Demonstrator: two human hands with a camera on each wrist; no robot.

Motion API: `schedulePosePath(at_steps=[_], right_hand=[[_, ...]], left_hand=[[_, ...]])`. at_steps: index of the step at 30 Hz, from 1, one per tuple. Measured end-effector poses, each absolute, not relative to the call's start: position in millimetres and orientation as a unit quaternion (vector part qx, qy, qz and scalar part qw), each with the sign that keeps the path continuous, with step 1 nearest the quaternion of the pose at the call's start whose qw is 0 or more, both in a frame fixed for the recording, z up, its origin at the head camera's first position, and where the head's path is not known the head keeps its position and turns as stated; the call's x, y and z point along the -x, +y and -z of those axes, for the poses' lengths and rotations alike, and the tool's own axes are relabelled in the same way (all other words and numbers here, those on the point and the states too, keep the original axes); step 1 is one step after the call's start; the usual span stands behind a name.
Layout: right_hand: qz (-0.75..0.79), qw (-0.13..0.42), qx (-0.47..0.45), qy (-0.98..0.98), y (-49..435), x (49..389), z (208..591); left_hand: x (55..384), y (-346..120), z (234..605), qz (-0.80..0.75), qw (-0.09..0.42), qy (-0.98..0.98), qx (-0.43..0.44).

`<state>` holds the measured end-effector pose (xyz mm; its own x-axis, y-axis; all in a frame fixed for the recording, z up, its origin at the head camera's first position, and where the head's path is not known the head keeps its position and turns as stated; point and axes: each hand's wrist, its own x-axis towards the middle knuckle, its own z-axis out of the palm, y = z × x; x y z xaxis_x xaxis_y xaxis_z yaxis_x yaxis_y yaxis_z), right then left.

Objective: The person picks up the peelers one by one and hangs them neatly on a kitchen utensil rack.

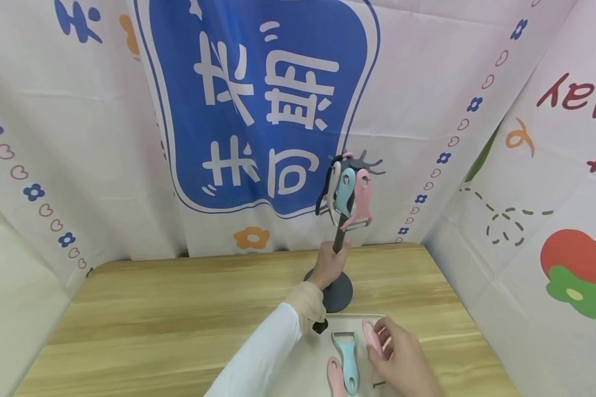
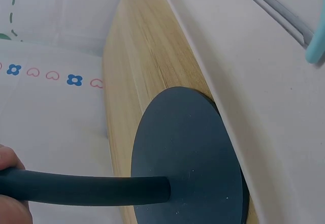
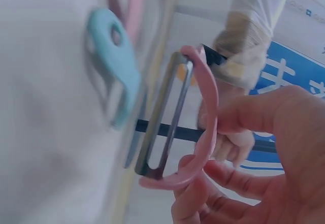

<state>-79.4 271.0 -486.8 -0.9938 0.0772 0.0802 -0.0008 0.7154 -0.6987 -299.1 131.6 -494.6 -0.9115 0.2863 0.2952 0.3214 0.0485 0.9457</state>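
My left hand (image 1: 329, 263) grips the dark upright pole (image 2: 86, 187) of a stand with a round base (image 1: 341, 295). From the stand's top hang a white peeler (image 1: 334, 182), a blue peeler (image 1: 346, 193), a pink peeler (image 1: 362, 196) and something black at the left. My right hand (image 1: 403, 355) pinches another pink peeler (image 3: 207, 89) by its handle between thumb and fingers, over the right side of a pale tray (image 1: 305, 361). On the tray, a blue peeler (image 1: 349, 358) lies next to a pink peeler (image 1: 335, 375).
The wooden table (image 1: 179, 309) reaches back to a printed cloth (image 1: 104, 165) with a blue panel. At the stand's top, bare hooks (image 1: 374, 165) point to the right. The tray's far edge (image 2: 203, 56) runs close along the stand's base.
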Motion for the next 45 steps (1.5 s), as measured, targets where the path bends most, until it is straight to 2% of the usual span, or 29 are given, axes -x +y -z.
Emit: schedulePosePath(at_steps=[4, 16, 24, 35, 45], right_hand=[[-0.379, 0.073, 0.020, -0.922, 272.1, 85.0, 474.3], [-0.367, 0.218, -0.073, -0.901, 280.1, 106.0, 437.0], [-0.389, 0.273, -0.122, -0.871, 279.5, 118.9, 417.7], [-0.408, 0.375, -0.173, -0.814, 279.4, 138.0, 376.3], [-0.423, 0.410, -0.170, -0.790, 280.7, 156.1, 348.8]], left_hand=[[298.7, 132.9, 495.8, 0.659, 0.006, -0.722, 0.209], [300.6, 131.2, 495.3, 0.666, 0.012, -0.718, 0.204], [301.5, 130.2, 495.9, 0.661, 0.005, -0.724, 0.196], [299.7, 129.2, 497.5, 0.658, 0.007, -0.723, 0.209], [299.3, 129.6, 496.1, 0.657, 0.003, -0.723, 0.214]])
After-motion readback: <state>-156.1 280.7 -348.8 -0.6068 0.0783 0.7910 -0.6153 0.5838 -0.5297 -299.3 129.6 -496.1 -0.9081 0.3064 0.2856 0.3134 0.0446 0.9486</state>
